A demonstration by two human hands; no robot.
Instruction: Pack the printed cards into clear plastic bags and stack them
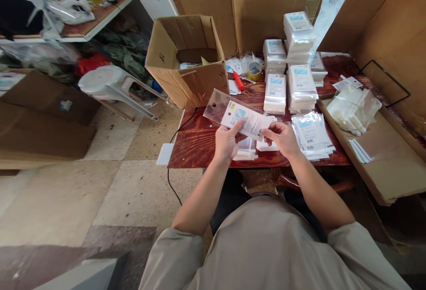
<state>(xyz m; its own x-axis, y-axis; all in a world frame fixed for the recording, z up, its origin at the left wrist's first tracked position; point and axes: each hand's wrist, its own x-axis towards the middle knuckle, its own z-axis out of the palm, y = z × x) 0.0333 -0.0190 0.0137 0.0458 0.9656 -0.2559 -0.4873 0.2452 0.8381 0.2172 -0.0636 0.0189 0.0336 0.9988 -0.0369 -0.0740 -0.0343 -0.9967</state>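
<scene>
Above the front of the table, a printed white card (251,127) with a blue picture lies partly inside a clear plastic bag (213,109), tilted down to the right. My left hand (228,140) pinches the bag and card near the middle, thumb on top. My right hand (281,137) grips the card's right end between thumb and fingers. Under the hands, clear bags (245,153) and a stack of white cards (266,146) are partly hidden. Right of my right hand lies a loose pile of bagged cards (312,135).
Stacks of bagged cards (302,84) stand behind the hands. An open cardboard box (199,81) is at the table's left edge. Nearby lie a tape roll (254,70) and a red-handled tool (238,80). A shallow cardboard tray (396,166) with plastic bags sits right. A white stool (106,79) stands left.
</scene>
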